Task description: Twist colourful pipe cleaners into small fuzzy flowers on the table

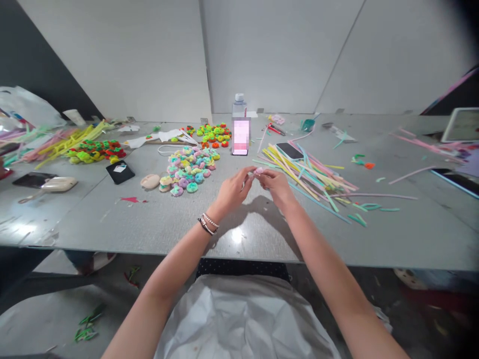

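Note:
Above the middle of the table, my left hand [235, 189] and my right hand [276, 185] meet at the fingertips. Pinched between them is a small pink fuzzy piece [259, 171], which looks like a bent pipe cleaner; the fingers partly hide it. To the left of my hands lies a heap of pastel pipe-cleaner curls [190, 167]. Straight pastel pipe cleaners [310, 172] are spread out to the right, with a dark-screened phone [289, 151] lying among them. Behind my hands a lit phone [240, 137] stands upright.
Red, orange and green fuzzy pieces [215, 133] lie at the back, near a clear bottle [239, 105]. On the left are a black card-like item [119, 171] and a beige rounded object [150, 181]. Red-handled cutters [276, 129] and a teal item [307, 124] lie at the back right.

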Demonstrator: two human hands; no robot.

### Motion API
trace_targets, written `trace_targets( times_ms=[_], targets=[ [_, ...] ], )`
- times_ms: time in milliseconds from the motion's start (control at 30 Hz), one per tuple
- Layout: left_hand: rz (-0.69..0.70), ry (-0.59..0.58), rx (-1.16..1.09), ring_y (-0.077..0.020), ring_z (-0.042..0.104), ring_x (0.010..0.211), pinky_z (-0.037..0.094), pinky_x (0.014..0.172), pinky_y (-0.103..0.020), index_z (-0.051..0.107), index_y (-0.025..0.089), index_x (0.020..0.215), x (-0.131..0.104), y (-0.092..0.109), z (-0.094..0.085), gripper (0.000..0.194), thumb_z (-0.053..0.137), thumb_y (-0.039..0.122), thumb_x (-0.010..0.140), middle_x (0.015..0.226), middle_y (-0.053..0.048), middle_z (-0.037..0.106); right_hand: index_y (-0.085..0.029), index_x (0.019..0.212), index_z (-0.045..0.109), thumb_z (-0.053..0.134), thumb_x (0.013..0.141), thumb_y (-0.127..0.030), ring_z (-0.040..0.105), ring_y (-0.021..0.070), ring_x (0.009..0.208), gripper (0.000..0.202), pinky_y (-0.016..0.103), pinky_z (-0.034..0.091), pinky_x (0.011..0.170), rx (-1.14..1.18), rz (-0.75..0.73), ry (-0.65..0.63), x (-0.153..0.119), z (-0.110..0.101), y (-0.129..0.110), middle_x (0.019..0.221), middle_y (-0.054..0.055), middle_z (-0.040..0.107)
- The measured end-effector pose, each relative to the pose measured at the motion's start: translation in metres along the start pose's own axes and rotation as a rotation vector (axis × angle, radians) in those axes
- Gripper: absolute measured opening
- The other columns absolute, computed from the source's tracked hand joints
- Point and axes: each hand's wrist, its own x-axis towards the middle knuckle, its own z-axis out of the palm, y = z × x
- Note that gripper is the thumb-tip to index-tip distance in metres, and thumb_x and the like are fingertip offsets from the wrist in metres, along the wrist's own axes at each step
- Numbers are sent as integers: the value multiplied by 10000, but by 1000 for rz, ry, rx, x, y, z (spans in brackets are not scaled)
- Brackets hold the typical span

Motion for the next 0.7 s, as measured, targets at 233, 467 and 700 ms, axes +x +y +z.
trace_targets(
  times_ms=[233,467,700],
  targets=[
    [-118,57,-153,-94,382,492,246,526,-207,495,189,1159,-1,-1,6,315,419,385,924,553,74,393,-212,729,679,733,613,-461,348,86,539,280,255,278,509,35,18,-66,-6,4,-13,629,-23,506],
    [-72,97,-213,-84,360,498,266,543,-202,500,203,1197,-2,0,8,323,430,362,925,563,77,388,-213,746,675,738,626,-451,373,88,552,274,257,280,518,116,17,-112,-6,2,-11,661,-14,523],
    [-222,87,-629,-64,286,451,239,467,-195,557,206,1046,2,1,17,263,468,407,902,528,83,354,-227,754,650,719,671,-499,425,95,578,293,249,318,530,-14,-106,0,1,1,-2,692,-13,552]
  ],
)
